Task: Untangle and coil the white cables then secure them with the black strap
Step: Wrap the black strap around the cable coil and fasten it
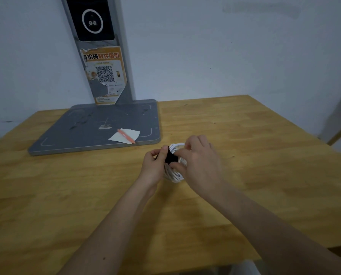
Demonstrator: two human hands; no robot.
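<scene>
Cables (173, 173) coiled, held just above table (245, 155) centre, bundled so strap (170, 156) can wrap. Left hand (153, 165), at 9 o'clock, pinches strap taut. Right hand (199, 161), at 3 o'clock, grips coil, steadying loops. Scanner base (98, 128) at 10 o'clock.

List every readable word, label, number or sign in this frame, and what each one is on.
"份码取件指引": heading of the torn orange sticker on the grey stand; its first character is torn and unreadable.
QR code on the same sticker: a code, no readable words.
Small print lower on the sticker: too small to read.
Nothing else carries legible text.
</scene>
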